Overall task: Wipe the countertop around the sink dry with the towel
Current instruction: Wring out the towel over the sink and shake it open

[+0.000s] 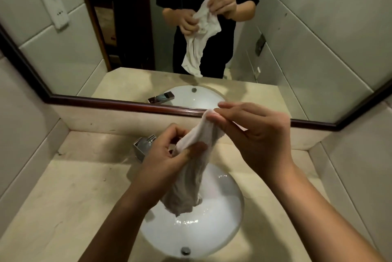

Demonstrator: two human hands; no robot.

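Head view. The left grip is clamped on the towel at about its middle, fingers curled round the bunched cloth with the thumb pressed against it. The right grip sits higher and to the right, pinching the towel's upper end between thumb and fingertips; its remaining fingers are loosely extended. The towel is pale and crumpled. It runs taut between the two grips and then hangs from the left grip in a loose bundle over the sink. It is off the counter; whether its lower end touches the basin cannot be told.

The sink is a white round basin set into the beige stone counter, with bright wet glints on its inner wall and a metal drain at the near edge. A square chrome faucet stands on the counter behind the left grip and is partly hidden by it. A framed mirror runs along the back wall and reflects a person in dark clothing holding the towel in both hands.
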